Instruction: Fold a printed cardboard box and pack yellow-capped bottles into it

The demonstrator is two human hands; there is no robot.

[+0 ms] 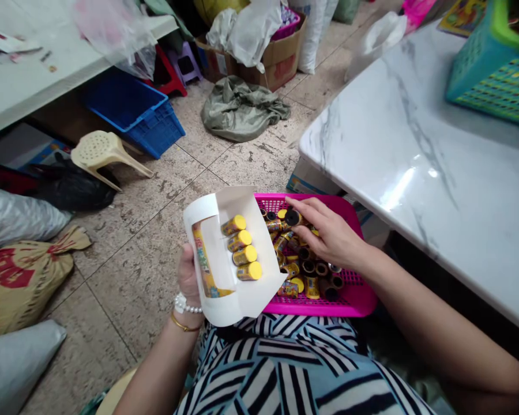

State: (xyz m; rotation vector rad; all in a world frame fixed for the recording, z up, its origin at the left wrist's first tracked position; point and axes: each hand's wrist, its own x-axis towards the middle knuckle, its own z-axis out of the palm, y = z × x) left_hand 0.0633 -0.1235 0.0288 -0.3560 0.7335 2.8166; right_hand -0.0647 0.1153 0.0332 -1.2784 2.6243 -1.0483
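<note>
My left hand [188, 276] grips the near-left side of an opened white cardboard box [218, 230] with a cut-out window. Several small yellow-capped tubes [244, 255] lie in a row inside it. My right hand [328, 230] is over a pink plastic basket [365, 300], its thumb and fingers closed around one small tube [293, 217] whose dark round end faces me. More yellow and brown tubes [312, 287] lie jumbled in the basket, some showing yellow caps and others dark open ends. The basket rests on my lap, beside the box.
A marble-patterned table [372, 132] stands close on my right, with a teal and green basket [493, 75] on it. On the floor are a cream stool [99, 151], a blue crate [155, 127], a grey-green sack [242, 109] and a tan sack [30, 276]. A white table [69, 69] is at upper left.
</note>
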